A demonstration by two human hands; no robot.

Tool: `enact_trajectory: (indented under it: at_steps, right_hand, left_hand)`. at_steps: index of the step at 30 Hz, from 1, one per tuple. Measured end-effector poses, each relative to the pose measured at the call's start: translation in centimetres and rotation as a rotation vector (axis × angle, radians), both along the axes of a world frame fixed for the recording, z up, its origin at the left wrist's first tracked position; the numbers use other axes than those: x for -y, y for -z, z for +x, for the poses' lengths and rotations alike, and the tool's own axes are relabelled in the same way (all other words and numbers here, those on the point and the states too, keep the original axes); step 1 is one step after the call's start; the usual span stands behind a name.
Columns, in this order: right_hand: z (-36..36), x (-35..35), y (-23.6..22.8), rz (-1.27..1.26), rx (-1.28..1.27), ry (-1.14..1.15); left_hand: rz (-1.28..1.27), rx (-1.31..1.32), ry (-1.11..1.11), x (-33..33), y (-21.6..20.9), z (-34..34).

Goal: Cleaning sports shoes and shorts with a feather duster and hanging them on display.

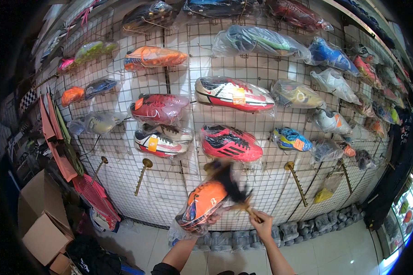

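Low in front of the wire-grid wall, my left hand (214,217) grips an orange football boot (204,201) wrapped in clear plastic. Its fingers show at the boot's right side, while the palm is hidden beneath. My right hand (262,225) is closed around the wooden handle of a dark feather duster (233,184). The duster's head is smeared by motion and lies against or just beside the boot's upper right end; contact cannot be made out. Right above hangs a pink boot with black stripes (231,144), also in plastic.
Bagged shoes hang in rows on the wire grid (170,183). Brass display arms (143,177) jut out below them. Grey dumbbells (298,231) line the wall's foot. Open cardboard boxes (46,238) and dark bags (94,256) sit at the lower left. A glass showcase (401,213) stands right.
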State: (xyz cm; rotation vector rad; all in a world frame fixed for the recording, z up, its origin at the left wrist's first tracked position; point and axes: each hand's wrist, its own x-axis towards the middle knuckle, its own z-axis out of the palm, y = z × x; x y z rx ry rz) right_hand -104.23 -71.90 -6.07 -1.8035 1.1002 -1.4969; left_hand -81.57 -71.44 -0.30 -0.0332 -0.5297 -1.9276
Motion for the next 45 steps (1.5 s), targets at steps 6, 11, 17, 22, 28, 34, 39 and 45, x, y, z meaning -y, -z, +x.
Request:
enact_trajectory:
  at_steps: [6, 11, 17, 22, 28, 34, 39, 45]
  right_hand:
    - [-1.6, -1.8, 1.8, -0.036, -0.192, -0.234]
    - [-1.5, -1.9, 3.6, 0.057, 0.025, 0.045]
    - [-2.2, -4.0, 2.1, -0.121, -0.173, -0.152]
    - [-3.4, -4.2, 1.7, -0.092, -0.163, -0.037]
    - [-4.0, -3.4, 1.3, -0.025, -0.111, 0.129]
    - [-2.9, -3.2, 3.4, -0.411, -0.055, 0.013]
    - [-1.8, -4.1, 1.3, -0.155, -0.013, 0.086]
    - [-1.0, -6.4, 0.0, -0.365, -0.095, -0.114]
  left_hand:
    - [0.034, -0.009, 0.002, -0.3, 2.0, -0.4]
    - [0.063, -0.021, 0.025, 1.1, 1.0, -2.2]
    - [0.101, -0.033, 0.019, 0.3, 1.9, -1.6]
    - [0.131, -0.033, 0.013, -1.1, 3.2, -0.6]
    - [0.169, -0.035, 0.006, -1.2, 3.5, -0.9]
    - [0.184, -0.044, -0.015, 1.5, 1.1, -3.6]
    - [0.005, -0.168, 0.079, 1.3, 0.7, -3.0]
    - [0.070, -0.215, -0.141, 3.6, 2.9, -2.7]
